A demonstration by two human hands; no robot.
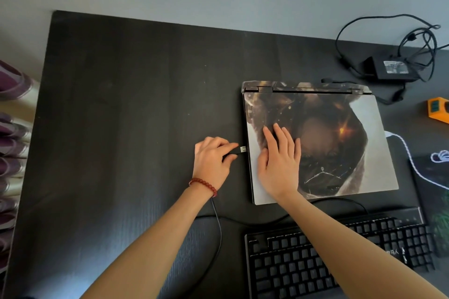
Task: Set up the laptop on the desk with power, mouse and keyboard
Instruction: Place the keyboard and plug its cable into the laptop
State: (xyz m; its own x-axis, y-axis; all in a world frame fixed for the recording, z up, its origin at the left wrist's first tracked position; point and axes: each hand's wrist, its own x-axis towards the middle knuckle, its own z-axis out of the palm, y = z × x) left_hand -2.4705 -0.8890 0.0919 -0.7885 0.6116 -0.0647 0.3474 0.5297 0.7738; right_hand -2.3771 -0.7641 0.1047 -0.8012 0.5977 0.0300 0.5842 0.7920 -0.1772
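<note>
Black desk (121, 104) holds the closed laptop (340, 148) right of centre, keyboard (315, 262) nearer. The left hand (211, 162) pinches a USB plug (239, 150) at the laptop's left edge, seemingly not seated; the right hand (279, 162) lies flat, open, bracing the lid. Next: push straight in.

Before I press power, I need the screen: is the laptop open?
Shut. The laptop lid lies flat, and the right hand rests on it.
</note>
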